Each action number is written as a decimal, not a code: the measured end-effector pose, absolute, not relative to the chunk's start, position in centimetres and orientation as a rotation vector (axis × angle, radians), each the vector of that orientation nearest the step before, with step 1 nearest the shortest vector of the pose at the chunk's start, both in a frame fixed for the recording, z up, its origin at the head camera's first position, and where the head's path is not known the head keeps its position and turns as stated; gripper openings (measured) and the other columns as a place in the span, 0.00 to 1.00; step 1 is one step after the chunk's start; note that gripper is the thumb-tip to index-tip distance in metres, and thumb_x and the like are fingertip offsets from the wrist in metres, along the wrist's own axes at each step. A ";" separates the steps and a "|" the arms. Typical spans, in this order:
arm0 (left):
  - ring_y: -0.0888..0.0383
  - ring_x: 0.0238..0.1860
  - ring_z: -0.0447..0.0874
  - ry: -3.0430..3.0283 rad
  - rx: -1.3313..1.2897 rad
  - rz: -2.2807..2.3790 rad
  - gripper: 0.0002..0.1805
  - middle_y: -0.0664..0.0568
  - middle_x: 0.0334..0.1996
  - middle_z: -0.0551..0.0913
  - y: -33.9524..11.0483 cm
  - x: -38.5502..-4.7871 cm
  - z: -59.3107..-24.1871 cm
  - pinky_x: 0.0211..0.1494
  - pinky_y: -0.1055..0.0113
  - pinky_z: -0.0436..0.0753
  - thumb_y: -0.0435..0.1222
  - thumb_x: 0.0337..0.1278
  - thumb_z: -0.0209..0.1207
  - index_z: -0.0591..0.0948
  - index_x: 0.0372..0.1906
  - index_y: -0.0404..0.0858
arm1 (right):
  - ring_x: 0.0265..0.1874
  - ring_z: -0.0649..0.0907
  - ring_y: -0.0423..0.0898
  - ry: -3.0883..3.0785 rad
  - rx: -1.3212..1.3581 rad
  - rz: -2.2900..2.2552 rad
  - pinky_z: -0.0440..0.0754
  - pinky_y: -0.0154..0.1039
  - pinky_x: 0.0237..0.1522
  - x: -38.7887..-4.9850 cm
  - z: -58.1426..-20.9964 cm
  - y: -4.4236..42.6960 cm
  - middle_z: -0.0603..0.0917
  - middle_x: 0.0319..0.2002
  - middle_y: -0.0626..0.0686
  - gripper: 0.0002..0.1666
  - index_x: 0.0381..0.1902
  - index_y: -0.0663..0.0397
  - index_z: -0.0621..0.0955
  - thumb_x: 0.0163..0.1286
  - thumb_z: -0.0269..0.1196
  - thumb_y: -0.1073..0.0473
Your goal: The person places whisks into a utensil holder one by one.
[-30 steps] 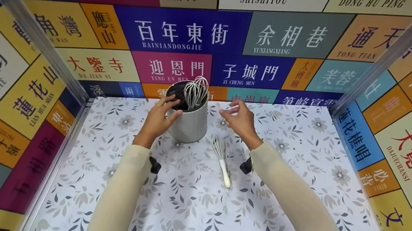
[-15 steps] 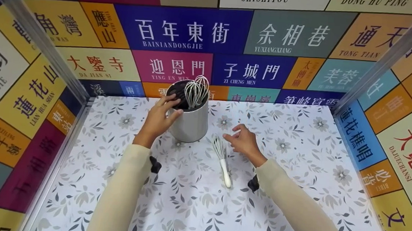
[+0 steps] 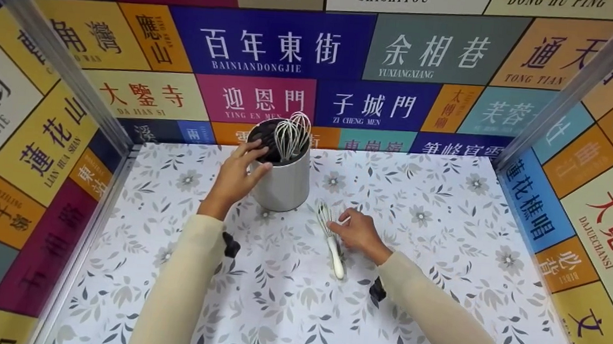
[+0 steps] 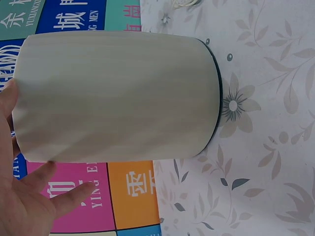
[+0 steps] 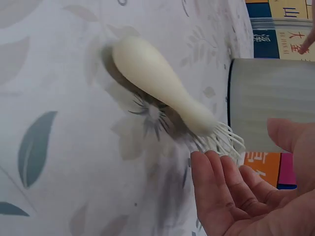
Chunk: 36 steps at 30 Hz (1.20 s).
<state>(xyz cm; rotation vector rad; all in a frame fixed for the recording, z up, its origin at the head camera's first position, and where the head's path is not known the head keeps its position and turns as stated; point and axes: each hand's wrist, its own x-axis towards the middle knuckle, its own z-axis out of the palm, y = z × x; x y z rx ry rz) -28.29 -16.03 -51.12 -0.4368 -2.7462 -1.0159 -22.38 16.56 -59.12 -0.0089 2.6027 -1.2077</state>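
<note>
A pale grey cylindrical utensil holder [image 3: 283,189] with a dark insert stands at the back of the table, also filling much of the left wrist view. Two wire whisks [image 3: 291,137] stick up from it, heads on top. My left hand [image 3: 236,180] holds its upper left rim, thumb on the near side. A small whisk with a cream handle [image 3: 334,257] lies in front of the holder, its wires pointing away from me. My right hand [image 3: 357,230] is just right of its wires. In the right wrist view, the fingertips [image 5: 199,160] reach the wires, with the thumb apart from them.
The table wears a white floral cloth [image 3: 275,310]. Printed panels with street names [image 3: 272,45] wall it in at the back and both sides, with clear posts [image 3: 571,82] at the corners.
My right hand has come down and toward me from beside the holder to the lying whisk. My left hand stays on the holder, and the whisks have not moved.
</note>
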 end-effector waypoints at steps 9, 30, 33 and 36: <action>0.46 0.77 0.64 -2.778 -0.409 -1.011 0.31 0.52 0.76 0.68 -16.0 -28.3 -51.0 0.79 0.43 0.62 0.57 0.71 0.56 0.76 0.72 0.48 | 0.22 0.87 0.54 2.486 0.055 -1.241 0.85 0.44 0.21 -21.1 -60.7 16.3 0.86 0.28 0.53 0.22 0.36 0.55 0.80 0.64 0.73 0.44; 0.45 0.77 0.65 -2.760 -0.412 -1.001 0.30 0.50 0.76 0.69 -15.9 -28.2 -51.0 0.78 0.42 0.63 0.55 0.72 0.57 0.77 0.71 0.46 | 0.17 0.84 0.47 2.451 0.089 -1.208 0.83 0.41 0.17 -20.1 -61.3 15.9 0.85 0.23 0.54 0.12 0.39 0.54 0.81 0.67 0.70 0.53; 0.45 0.76 0.66 -2.745 -0.427 -0.999 0.30 0.49 0.75 0.70 -15.9 -28.2 -51.0 0.79 0.43 0.64 0.55 0.71 0.58 0.77 0.70 0.45 | 0.18 0.84 0.47 2.441 0.087 -1.217 0.83 0.41 0.17 -20.0 -61.4 16.0 0.85 0.24 0.53 0.11 0.40 0.53 0.82 0.68 0.69 0.53; 0.45 0.76 0.66 -2.739 -0.432 -0.997 0.30 0.49 0.75 0.70 -15.9 -28.2 -51.0 0.78 0.43 0.64 0.55 0.71 0.58 0.77 0.70 0.45 | 0.19 0.84 0.48 2.429 0.081 -1.238 0.83 0.41 0.18 -20.1 -61.4 16.2 0.85 0.26 0.54 0.11 0.41 0.53 0.81 0.69 0.68 0.52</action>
